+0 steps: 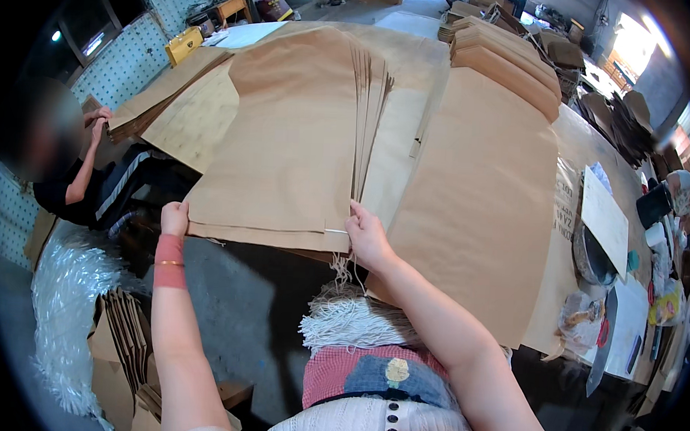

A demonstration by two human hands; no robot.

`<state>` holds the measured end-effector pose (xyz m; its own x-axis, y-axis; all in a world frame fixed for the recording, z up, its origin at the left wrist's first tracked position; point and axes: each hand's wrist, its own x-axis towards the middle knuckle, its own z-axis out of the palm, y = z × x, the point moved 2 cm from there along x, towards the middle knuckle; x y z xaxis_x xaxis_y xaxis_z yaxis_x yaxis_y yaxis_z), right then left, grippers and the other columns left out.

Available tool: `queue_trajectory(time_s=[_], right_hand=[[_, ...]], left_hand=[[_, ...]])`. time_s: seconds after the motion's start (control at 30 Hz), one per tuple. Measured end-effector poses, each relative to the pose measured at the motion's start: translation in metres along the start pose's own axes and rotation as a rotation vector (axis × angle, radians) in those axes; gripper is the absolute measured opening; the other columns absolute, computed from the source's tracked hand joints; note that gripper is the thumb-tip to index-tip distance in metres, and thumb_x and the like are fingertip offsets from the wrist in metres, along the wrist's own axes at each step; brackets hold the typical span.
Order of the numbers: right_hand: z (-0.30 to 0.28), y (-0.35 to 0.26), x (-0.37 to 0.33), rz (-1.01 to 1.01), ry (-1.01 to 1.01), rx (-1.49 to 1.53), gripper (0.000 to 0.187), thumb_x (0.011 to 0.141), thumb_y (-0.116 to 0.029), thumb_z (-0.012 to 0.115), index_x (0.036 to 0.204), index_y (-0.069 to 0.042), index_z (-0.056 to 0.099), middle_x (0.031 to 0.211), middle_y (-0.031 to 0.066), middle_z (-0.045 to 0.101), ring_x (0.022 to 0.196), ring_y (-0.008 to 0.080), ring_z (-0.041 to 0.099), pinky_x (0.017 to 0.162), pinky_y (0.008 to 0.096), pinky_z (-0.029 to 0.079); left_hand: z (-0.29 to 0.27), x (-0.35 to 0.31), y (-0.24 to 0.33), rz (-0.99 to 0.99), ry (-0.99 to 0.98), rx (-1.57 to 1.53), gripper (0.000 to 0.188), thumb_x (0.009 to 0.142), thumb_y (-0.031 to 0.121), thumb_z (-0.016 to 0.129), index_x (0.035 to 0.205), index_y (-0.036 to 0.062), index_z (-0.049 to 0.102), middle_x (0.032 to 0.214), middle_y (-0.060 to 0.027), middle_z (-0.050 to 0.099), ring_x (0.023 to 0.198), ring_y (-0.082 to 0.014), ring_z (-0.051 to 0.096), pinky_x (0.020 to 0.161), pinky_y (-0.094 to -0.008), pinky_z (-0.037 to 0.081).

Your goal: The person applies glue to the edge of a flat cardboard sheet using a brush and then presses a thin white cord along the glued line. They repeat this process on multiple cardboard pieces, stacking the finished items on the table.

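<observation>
A large brown paper bag (290,148) lies flat in front of me, on top of a fanned stack of the same kind. My left hand (175,218) is closed on its near left corner. At the near right corner, my right hand (369,233) pinches the bag's edge, beside a short white strip (335,231). Thin white strings (343,269) hang just below that corner. Across my lap rests a thick bundle of white strings (360,320). What lies under my right fingers is partly hidden.
To the right, a tall stack of brown paper bags (477,190) covers the table. Past it are a white board (603,219) and a knife (605,342). A co-worker at left handles brown sheets (162,88). Clear plastic strands (71,311) and folded paper (124,329) sit at lower left.
</observation>
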<state>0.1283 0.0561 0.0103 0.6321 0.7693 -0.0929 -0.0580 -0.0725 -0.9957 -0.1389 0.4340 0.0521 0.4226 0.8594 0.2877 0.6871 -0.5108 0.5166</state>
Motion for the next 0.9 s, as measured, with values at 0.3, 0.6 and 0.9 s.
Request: queue_trajectory(time_s=[0.3,0.6,0.9], right_hand=[[-0.234,-0.045,-0.229,0.094,0.452,-0.869,0.012,0.076,-0.003,0.058,0.078,-0.002,0.070,0.066,0.0104,0.065,0.062,0.0278,0.064,0.063,0.0327,0.052],[-0.379,-0.032,-0.331,0.397,0.580,-1.767,0.042,0.074,-0.004,0.061,0.116,-0.012,0.059,0.094,0.0119,0.061,0.094,0.0316,0.061,0.075,0.0415,0.050],[-0.454,-0.085,-0.293,-0.028,1.234,-0.781,0.025,0.082,-0.024,0.069,0.083,0.001,0.067,0.067,0.0087,0.067,0.058,0.0145,0.064,0.054,0.0283,0.047]], left_hand=[[0.030,-0.151,0.159,0.441,0.262,-0.052,0.013,0.086,0.009,0.061,0.096,0.0013,0.061,0.085,-0.0107,0.062,0.080,-0.0268,0.060,0.075,-0.0347,0.048],[0.157,-0.347,0.356,1.362,-0.391,0.006,0.064,0.070,0.020,0.072,0.129,0.0111,0.051,0.135,-0.0181,0.045,0.126,-0.0337,0.041,0.106,-0.0513,0.030],[0.197,-0.329,0.376,1.342,-0.458,0.116,0.081,0.063,0.053,0.068,0.133,0.0153,0.048,0.142,-0.0181,0.037,0.129,-0.0392,0.035,0.106,-0.0568,0.026]])
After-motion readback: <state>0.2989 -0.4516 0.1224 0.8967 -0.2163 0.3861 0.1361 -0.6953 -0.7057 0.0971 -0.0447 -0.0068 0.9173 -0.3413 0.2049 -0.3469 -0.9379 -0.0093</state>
